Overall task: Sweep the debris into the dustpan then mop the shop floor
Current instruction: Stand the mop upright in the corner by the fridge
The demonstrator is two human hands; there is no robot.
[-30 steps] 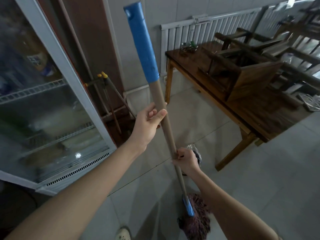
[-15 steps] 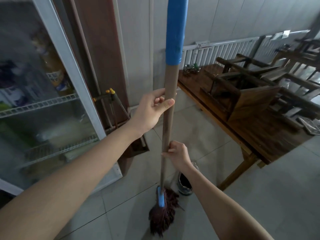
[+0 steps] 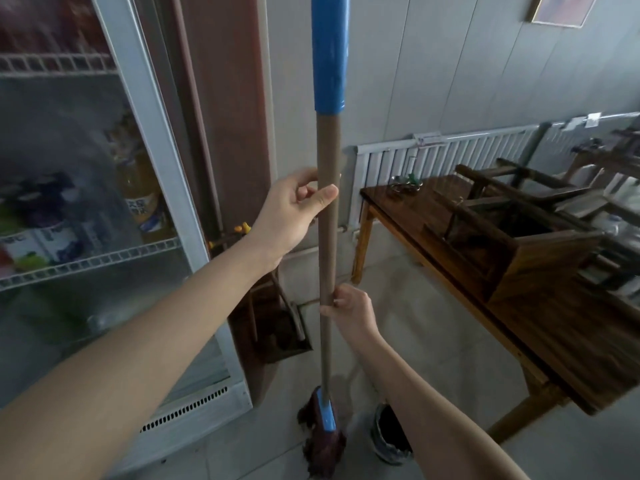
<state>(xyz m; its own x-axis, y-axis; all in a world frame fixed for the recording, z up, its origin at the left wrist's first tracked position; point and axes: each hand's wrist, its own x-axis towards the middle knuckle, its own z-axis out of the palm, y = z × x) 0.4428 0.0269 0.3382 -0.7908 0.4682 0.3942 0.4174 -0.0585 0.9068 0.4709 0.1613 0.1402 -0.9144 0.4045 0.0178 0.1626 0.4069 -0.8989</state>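
I hold a mop upright in both hands. Its long tan pole [image 3: 328, 237] has a blue grip at the top and a blue collar near the floor. The dark maroon mop head [image 3: 323, 445] hangs at the grey tiled floor. My left hand [image 3: 294, 211] wraps the pole at mid height. Lower down, my right hand [image 3: 349, 308] grips the same pole. A brown dustpan [image 3: 282, 336] with a long handle leans in the corner by the wall, behind the pole.
A glass-door fridge [image 3: 149, 168] with bottles stands at the left. A wooden table [image 3: 519, 306] with an upturned stool [image 3: 519, 233] on it fills the right. A small dark bucket [image 3: 389, 434] sits on the floor beside the mop head. A white radiator [image 3: 450, 154] lines the wall.
The mop has swung from tilted to nearly upright and its head has come closer to the fridge. The view has risen and both hands kept their grip on the pole.
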